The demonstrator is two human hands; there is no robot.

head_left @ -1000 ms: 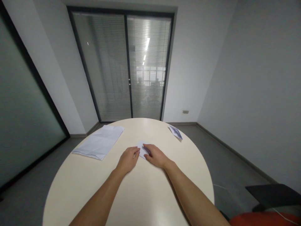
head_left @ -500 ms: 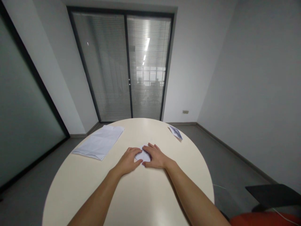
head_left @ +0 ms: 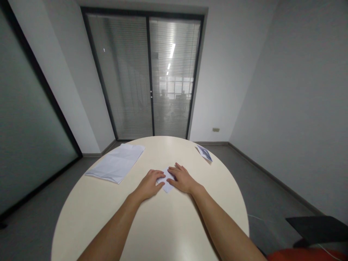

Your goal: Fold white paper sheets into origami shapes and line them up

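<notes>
A small folded piece of white paper lies on the round table between my two hands, one corner pointing toward me. My left hand rests at its left edge, thumb and fingers apart, fingertips touching the paper. From the right, my right hand lies over the paper's other side with its fingers stretched out and the thumb spread on it. Both hands are open and press on the paper rather than grip it. Parts of the paper are hidden under the fingers.
Large white sheets lie at the table's left. A folded printed paper sits near the far right edge of the cream table. At the lower right stand a black armrest and a red seat. Glass doors with blinds are behind.
My right thumb has moved up and away from the paper's near corner, so more of the paper shows. The right fingers have shifted slightly farther away. My left hand stays nearly in place.
</notes>
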